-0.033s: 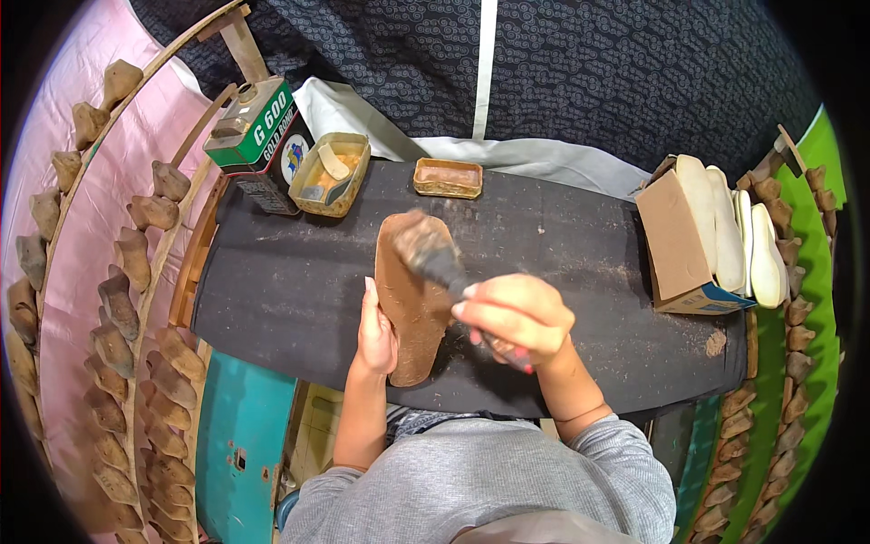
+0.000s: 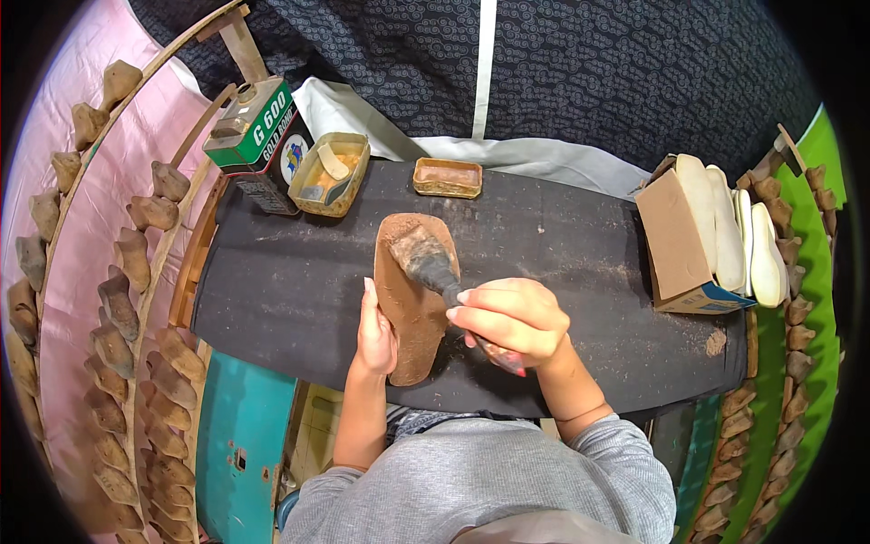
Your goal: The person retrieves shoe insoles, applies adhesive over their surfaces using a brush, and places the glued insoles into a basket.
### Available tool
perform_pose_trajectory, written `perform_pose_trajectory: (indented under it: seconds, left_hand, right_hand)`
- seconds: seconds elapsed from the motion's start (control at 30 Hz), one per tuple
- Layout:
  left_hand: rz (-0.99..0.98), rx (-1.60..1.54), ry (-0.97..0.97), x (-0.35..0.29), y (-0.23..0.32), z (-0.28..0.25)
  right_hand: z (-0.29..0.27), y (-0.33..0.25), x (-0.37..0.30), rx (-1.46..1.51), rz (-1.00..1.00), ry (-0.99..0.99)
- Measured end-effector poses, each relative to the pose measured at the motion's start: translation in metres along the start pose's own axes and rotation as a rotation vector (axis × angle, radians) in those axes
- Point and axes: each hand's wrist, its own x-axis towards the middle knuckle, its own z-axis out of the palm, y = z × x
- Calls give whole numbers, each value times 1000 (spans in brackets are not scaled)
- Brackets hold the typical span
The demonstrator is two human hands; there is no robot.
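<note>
View: head camera, single view.
Sole (image 2: 403, 313): frame centre, wide end up, over the dark tabletop (image 2: 580, 263); thin, flat, brown, rough-faced, rounded ends.
Left hand (image 2: 376, 344): at sole's lower left edge, thumb pointing up along it; grip looks narrow, fingers underneath hidden.
Right hand (image 2: 518, 317): closed on handle of brush (image 2: 426, 258), right of the sole.
Brush: tilted, pale matted bristles, dark wrapped neck; tip appears to touch the sole's upper part.
Stroke advice: looks like brushing the face; I'd run long overlapping passes out to the rim, light even pressure, bristles clear of the left thumb.
Support advice: keep the sole level, likely flexes if pressed hard.
Tub (image 2: 328, 208): upper left, crusted walls, amber residue.
Cloth: matte black, debris-specked.
</note>
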Motion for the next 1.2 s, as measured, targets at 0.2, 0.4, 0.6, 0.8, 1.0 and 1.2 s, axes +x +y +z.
perform_pose_trajectory:
  seconds: [0.2,0.4,0.6,0.8,1.0,1.2]
  left_hand:
    - [16,108,-117,2,1,-6]
    - [20,-2,-82,2,-3,-3]
    - [14,75,-8,4,-2,-9]
    - [41,92,-14,5,-5,-1]
    - [44,69,27,4,-4,-7]
    - [60,58,4,5,-4,-6]
  right_hand:
    - [-6,9,2,-234,201,153]
    - [0,3,-4,-49,51,21]
    - [-12,5,-7,-66,243,30]
    - [-2,9,-4,-43,252,105]
    - [-8,6,-9,8,295,0]
    - [1,8,-9,-70,276,97]
